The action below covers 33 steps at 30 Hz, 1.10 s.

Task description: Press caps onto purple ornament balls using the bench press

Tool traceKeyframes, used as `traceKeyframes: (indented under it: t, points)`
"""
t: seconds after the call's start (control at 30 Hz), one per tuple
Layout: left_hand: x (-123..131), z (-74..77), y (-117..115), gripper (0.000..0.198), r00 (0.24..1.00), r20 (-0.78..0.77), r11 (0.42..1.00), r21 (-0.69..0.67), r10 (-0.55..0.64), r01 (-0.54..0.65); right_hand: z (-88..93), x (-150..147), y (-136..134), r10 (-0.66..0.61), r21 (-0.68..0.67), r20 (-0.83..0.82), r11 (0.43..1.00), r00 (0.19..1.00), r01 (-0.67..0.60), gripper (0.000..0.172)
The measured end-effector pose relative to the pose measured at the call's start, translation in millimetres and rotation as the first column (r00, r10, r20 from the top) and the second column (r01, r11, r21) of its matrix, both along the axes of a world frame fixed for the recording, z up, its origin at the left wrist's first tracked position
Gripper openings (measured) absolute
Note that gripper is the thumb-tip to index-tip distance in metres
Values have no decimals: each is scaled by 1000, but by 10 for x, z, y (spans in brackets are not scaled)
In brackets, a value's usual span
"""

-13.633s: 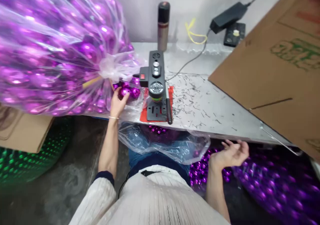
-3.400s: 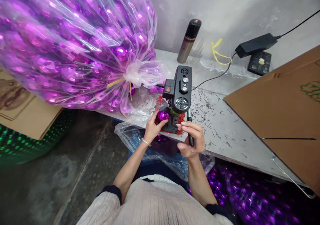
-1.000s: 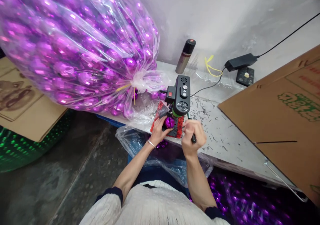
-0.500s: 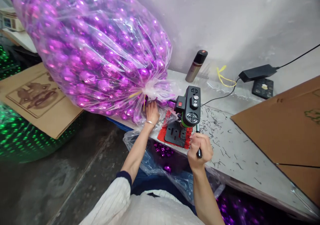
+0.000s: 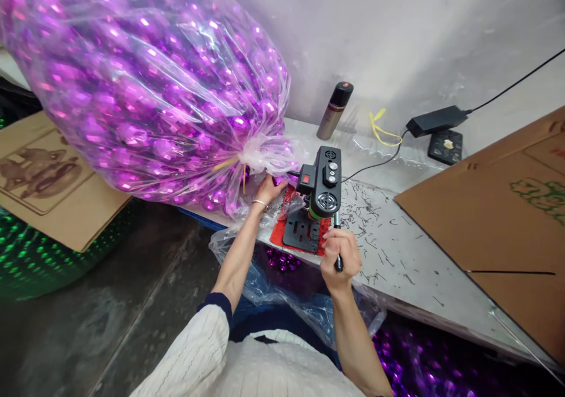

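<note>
My left hand [image 5: 270, 191], with a bangle at its wrist, is at the gathered neck of a big clear plastic bag [image 5: 168, 91] full of shiny purple faceted baubles. Its fingers are curled round a purple bauble [image 5: 278, 180], partly hidden. My right hand [image 5: 341, 254] is wrapped round the black lever handle [image 5: 338, 264] of a small black bench machine [image 5: 327, 182]. This machine has round vents, buttons and a red switch. Its slotted black base plate [image 5: 301, 232] stands on a red mat [image 5: 278, 232], to the right of my left hand.
Short dark wire bits lie scattered over the white table [image 5: 410, 267]. Behind stand a flask [image 5: 334, 111], a yellow tie [image 5: 383, 132] and a black power adapter [image 5: 436, 120]. Cardboard [image 5: 507, 226] leans at right; another carton [image 5: 57, 185] is at left. Purple baubles [image 5: 282, 260] lie below the table edge.
My left hand has moved right from the bag's neck toward the machine, and purple shows between its fingers. My right hand stays on the lever. The whole view has shifted slightly.
</note>
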<state>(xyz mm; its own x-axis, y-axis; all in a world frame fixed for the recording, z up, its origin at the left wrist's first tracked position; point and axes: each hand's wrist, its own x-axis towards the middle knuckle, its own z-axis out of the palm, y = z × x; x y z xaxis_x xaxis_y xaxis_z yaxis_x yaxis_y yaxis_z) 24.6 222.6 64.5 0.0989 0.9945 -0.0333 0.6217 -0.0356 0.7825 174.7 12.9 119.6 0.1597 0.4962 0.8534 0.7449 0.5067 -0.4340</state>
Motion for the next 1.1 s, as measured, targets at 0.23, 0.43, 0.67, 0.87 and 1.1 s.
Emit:
traceKeyframes:
  t: [0.23,0.43,0.67,0.87,1.1]
  points:
    - [-263,2,-825,62,730,623,944,-315,281,-95,71,26,24,-8,8,6,1000,1000,8,23]
    - [-138,-28,-1454,66,444,846,904,-397,295,155,163,47,45,-14,-25,-13,1000,1000,13,23]
    - [77,-61,-1553,62,343,851,870,-469,398,154,186,51,37,-22,-20,39,1000,999,23,23]
    - [91,-68,-1509,50,326,848,884,-462,418,70,153,68,19,-22,-18,71,1000,997,24,22]
    - [204,-253,-1541,59,721,688,995,-96,81,-21,230,72,28,-15,-39,67,999,998,17,23]
